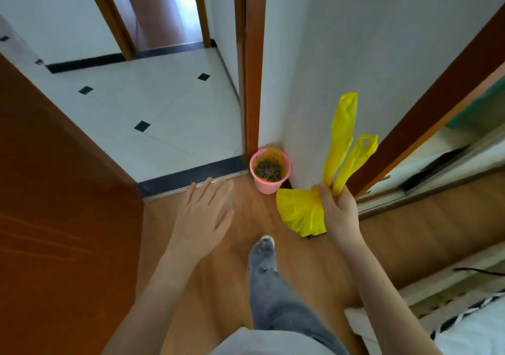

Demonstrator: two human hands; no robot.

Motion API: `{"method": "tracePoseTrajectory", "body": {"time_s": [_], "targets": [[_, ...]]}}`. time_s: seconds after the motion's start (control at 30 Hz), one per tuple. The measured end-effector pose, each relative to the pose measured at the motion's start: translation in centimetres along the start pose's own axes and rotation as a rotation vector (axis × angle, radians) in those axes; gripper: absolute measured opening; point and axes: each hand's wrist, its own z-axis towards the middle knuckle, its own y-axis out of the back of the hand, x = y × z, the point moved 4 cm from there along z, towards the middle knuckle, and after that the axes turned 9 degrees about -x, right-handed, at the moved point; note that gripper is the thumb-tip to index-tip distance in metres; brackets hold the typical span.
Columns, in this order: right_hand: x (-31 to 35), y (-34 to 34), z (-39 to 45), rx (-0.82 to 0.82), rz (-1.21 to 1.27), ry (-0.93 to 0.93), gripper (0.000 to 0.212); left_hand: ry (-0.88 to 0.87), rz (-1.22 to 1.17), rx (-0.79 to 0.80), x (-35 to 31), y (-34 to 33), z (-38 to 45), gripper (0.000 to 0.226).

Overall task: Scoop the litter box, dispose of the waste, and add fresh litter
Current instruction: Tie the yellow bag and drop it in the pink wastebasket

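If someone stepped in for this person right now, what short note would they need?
Left hand: open, fingers spread, holding nothing.
Right hand: grips a yellow plastic bag at its neck, handles sticking up.
Pink basket stands on the wooden floor at the wall corner, lined in yellow, holding dark clumps that look like scooped waste.
Done, apparently: waste is in the basket.
Left: deal with the basket's waste, add fresh litter. Litter box and scoop are not in view.

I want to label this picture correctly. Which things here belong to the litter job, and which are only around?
For the job:
- yellow bag, held by right hand
- pink basket, lined yellow, with dark litter waste
- left hand, free

Only around:
- brown door
- tiled hallway floor
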Motion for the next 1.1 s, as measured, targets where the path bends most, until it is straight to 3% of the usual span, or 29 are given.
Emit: {"method": "tracePoseTrajectory", "body": {"time_s": [0.2,0.4,0.67,0.87,0.97,1.1], "targets": [[-2.1,-4.2,9.8,-0.028,-0.049,-0.126,0.023,0.000,-0.005,0.063,2.9,-3.1,10.8,0.057],[-0.8,-7.8,18.8,-0.020,-0.061,-0.158,0.020,-0.061,-0.030,0.002,4.3,-3.4,22.2,0.054],[0.3,-12.6,25.9,-0.045,-0.050,-0.179,0.014,-0.166,-0.122,0.091,5.7,-7.3,29.9,0.052],[-2.5,-16.8,29.3,-0.119,-0.012,-0.302,0.016,-0.316,-0.178,0.219,7.6,-12.5,34.5,0.056],[-4.1,-18.8,30.9,-0.171,0.007,-0.366,0.019,-0.451,-0.241,0.208,7.3,-14.3,36.9,0.058],[-7.0,-21.7,33.4,-0.157,0.105,-0.467,0.035,-0.599,-0.363,0.225,6.5,-18.0,39.5,0.073]]}}
